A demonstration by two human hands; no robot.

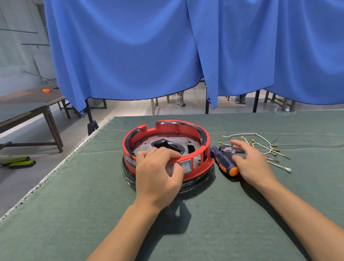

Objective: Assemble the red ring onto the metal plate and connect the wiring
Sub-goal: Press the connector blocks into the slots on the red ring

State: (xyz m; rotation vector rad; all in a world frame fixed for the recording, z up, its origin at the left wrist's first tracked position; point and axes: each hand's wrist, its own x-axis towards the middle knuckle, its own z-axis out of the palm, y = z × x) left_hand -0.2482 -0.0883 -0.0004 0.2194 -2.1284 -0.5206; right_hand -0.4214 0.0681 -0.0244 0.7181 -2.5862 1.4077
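Red ring (167, 150) already seated around metal plate (164, 144) mid-table, left hand (157, 170) gripping its near rim, right hand (250, 160) spread loosely, touching screwdriver (223, 160); wires (263, 149) lying loose beside, apparently not yet connected.

Workshop: benches (14, 111), screwdriver (224, 162), curtain (135, 38).

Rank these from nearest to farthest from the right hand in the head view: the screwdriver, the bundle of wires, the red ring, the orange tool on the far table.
1. screwdriver, touching the right hand, on its left.
2. bundle of wires, just beyond its fingertips.
3. red ring, left, past the screwdriver.
4. orange tool, far left on another table.
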